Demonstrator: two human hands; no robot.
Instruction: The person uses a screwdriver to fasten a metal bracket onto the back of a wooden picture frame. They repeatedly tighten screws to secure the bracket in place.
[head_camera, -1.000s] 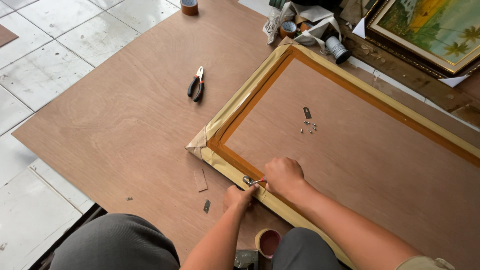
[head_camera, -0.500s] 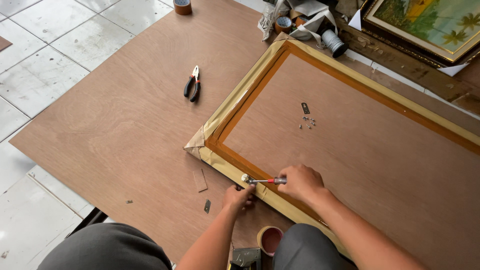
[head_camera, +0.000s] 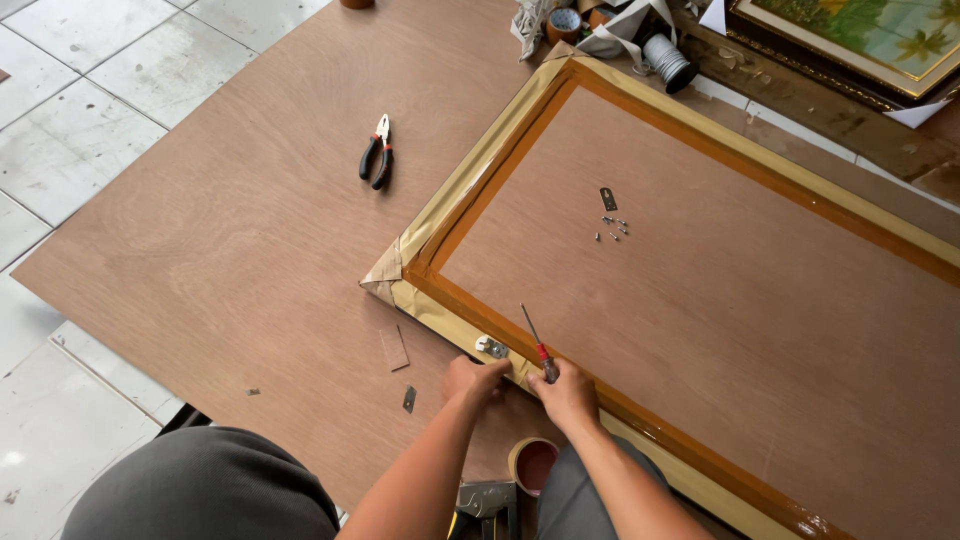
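Indoors | plywood sheet (head_camera: 230, 230) on tiled floor (head_camera: 80, 90) | pliers (head_camera: 376, 152) aside

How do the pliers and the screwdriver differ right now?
The pliers lie untouched on the bare plywood board, away from both hands; the screwdriver is gripped in the right hand over the frame. The pliers have black handles; the screwdriver's handle shows red. Both are metal-tipped hand tools.

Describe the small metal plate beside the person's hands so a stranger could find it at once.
Start at the big taped frame back on the plywood sheet. Follow its near edge to the left hand. The silver hanger plate lies just above it on the tape, brighter than the dark plate by the screws.
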